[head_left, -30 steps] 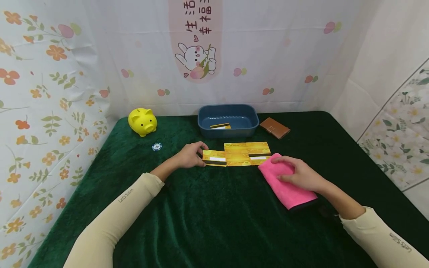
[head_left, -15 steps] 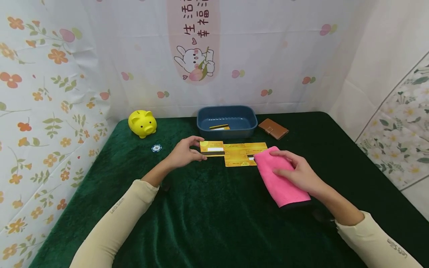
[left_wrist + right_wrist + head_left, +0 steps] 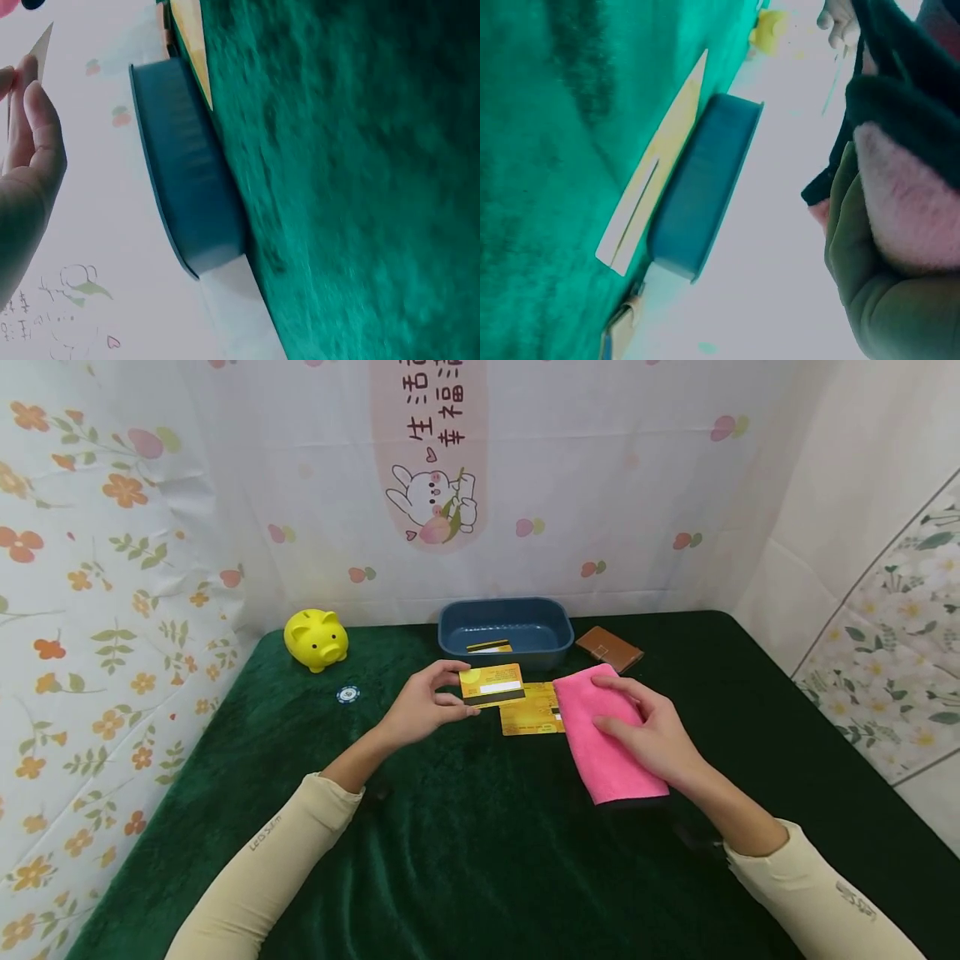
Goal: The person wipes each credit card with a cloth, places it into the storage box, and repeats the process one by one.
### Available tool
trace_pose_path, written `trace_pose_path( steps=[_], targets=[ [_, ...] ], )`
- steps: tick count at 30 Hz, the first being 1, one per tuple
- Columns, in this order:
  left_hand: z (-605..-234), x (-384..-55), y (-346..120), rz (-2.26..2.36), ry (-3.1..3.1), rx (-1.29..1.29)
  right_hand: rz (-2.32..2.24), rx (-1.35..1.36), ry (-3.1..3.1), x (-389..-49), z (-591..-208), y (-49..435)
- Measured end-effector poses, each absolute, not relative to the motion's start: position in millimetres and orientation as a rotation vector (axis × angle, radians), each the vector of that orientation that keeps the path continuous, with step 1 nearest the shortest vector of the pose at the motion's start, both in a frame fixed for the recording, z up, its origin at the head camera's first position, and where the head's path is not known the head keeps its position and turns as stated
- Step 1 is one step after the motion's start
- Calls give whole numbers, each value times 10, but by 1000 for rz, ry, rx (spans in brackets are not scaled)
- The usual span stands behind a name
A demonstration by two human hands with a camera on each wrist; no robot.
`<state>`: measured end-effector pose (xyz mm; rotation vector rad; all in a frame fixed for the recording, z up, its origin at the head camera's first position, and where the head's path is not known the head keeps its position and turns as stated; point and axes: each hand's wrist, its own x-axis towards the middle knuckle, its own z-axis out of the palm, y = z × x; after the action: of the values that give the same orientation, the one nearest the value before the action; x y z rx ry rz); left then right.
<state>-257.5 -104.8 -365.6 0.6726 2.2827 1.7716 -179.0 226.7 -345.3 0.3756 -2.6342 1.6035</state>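
In the head view my left hand (image 3: 426, 703) pinches a gold bank card (image 3: 491, 675) by its left end, thumb below and fingers above. The card's dark stripe and white strip face me, and it is raised over the table. My right hand (image 3: 654, 727) grips a folded pink cloth (image 3: 592, 760), its dark edging showing in the right wrist view. Behind the held card and the cloth lie more gold cards (image 3: 525, 720), partly covered by both in the head view. From the left wrist, only a thin side of the held card (image 3: 43, 56) shows.
A blue bin (image 3: 506, 659) with a gold card (image 3: 491, 647) inside stands at the back of the green-covered table (image 3: 450, 860). Right of it lies a brown wallet (image 3: 610, 648). A yellow piggy bank (image 3: 317, 640) and a poker chip (image 3: 348, 694) are at the left.
My left hand has lifted the gold card off the table and brought it rightward, over the other cards. My right hand has raised the pink cloth and moved it left, toward the card.
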Motion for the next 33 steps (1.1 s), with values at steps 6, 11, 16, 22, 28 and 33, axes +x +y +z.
trace_pose_path(
  steps=[6,11,16,22,28,33],
  targets=[
    [-3590,-2507,-949,1846,2238,739,1556,407,-2600,-1797,-3366,2194],
    [-3569,-2451,-880,1872,2203,763,1532,435,-2578,-1800,-3358,2171],
    [-3582,-2393,-843,1877,2159,773,1498,462,-2537,-1817,-3388,2155],
    [-3587,-2360,-821,1914,2127,805,1454,487,-2493,-1822,-3382,2140],
    [-3575,-2353,-807,1930,2125,810,1396,487,-2431,-1818,-3344,2178],
    [-3576,-2356,-802,1946,2140,820,1443,530,-2383,-1771,-3244,2158]
  ],
)
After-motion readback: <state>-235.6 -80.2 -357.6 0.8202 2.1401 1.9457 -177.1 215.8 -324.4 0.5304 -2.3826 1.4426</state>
